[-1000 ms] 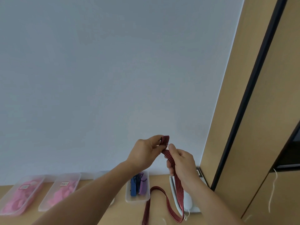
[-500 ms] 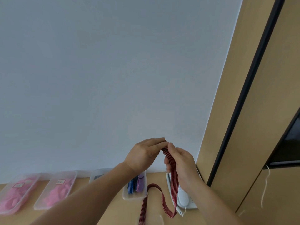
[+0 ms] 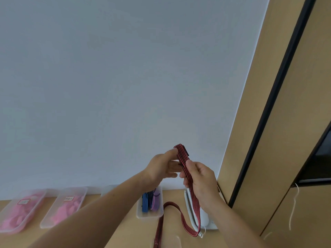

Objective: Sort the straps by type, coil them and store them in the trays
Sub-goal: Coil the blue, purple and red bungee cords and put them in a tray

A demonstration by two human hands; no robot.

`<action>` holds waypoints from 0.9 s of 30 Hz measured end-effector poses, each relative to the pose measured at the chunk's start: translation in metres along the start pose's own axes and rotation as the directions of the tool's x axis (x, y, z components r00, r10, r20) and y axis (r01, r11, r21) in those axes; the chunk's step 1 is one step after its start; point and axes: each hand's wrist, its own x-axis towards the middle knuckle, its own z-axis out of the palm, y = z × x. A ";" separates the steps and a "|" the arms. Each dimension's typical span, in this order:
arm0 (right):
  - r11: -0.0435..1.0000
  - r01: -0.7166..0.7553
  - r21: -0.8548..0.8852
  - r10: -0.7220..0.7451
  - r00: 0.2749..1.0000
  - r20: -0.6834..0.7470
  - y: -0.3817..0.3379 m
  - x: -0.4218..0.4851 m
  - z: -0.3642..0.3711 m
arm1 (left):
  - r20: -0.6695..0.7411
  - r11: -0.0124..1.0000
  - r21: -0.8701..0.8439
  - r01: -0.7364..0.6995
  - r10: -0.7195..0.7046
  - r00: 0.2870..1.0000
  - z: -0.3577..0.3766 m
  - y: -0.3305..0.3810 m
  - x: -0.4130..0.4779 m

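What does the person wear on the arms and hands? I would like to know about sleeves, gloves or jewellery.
Nothing that shows. The left forearm and right forearm are bare to the picture's edge, with no sleeve in view. The left hand and right hand have no gloves, and no watch, bracelet or ring is visible.

It looked like an office: a white desk telephone (image 3: 205,218) at lower right, wood-panelled cabinets (image 3: 286,122) on the right.
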 end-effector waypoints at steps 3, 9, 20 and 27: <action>1.000 -0.018 -0.019 0.018 1.000 0.003 0.004 -0.002 0.002 | -0.028 0.993 0.032 -0.118 0.119 0.993 0.003 0.001 -0.003; 0.985 -0.139 -0.099 0.136 0.990 -0.035 0.009 -0.001 -0.002 | -0.092 0.905 0.330 -0.268 0.313 0.945 0.004 -0.003 -0.001; 0.982 -0.178 0.064 0.172 0.981 0.090 -0.005 -0.002 -0.003 | 0.255 0.096 0.871 -0.482 0.750 0.610 -0.009 -0.012 -0.005; 0.983 -0.158 0.097 0.145 0.981 0.130 -0.007 0.002 -0.003 | 0.516 -0.264 0.791 -0.552 0.772 0.371 -0.025 -0.015 -0.001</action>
